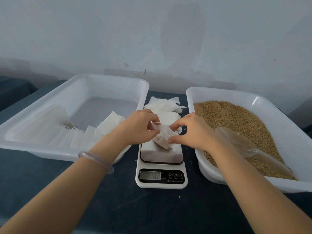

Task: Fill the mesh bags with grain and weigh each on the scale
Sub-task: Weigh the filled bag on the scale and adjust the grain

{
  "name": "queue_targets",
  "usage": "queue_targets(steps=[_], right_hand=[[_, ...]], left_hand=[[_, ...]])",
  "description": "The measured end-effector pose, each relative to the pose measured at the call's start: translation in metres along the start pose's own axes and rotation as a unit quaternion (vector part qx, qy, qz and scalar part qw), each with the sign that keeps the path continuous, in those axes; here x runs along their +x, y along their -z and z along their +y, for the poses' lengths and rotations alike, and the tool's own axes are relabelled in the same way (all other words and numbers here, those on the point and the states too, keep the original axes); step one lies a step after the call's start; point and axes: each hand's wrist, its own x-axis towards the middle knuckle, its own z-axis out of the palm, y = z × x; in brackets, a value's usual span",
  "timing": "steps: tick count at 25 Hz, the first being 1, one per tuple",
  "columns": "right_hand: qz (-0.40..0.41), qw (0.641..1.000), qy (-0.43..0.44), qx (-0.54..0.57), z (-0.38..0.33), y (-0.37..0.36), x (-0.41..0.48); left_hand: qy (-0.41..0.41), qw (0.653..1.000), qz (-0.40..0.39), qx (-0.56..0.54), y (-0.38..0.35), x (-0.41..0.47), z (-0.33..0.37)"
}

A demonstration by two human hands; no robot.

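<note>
Pinching with the left grip (136, 127), thumb and fingertips narrow on the upper left edge of a small white mesh bag of grain (163, 138). Pinching with the right grip (194, 130) too, fingers curled on the same bag's right side, near its loose string. Between the two grips, tilted, lower end down on the shiny platform of a white digital kitchen scale (160, 180), display toward the wrists, digits too faint to read surely. Just beyond the grips, on the dark blue tabletop (118, 205), a loose stack of flat empty white mesh bags (166, 105). Outward of the left grip, a translucent white plastic tray (109, 78) with a row of white bags (79, 137) along its near side. Outward of the right grip, a second translucent white plastic tray (221, 94) heaped with golden-brown grain (226, 115), and on that heap a clear plastic scoop (236, 139), just beside the right wrist. On the left wrist, a pale translucent bangle (96, 159).
</note>
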Motion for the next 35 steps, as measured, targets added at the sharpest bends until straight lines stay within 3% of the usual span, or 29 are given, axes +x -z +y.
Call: queue_targets(steps=[35], right_hand=[[0.004,1.0,0.009,0.009,0.0035,-0.0059,-0.0006]], left_hand=[[0.025,0.999,0.035,-0.011,-0.0034,-0.0039,0.0032]])
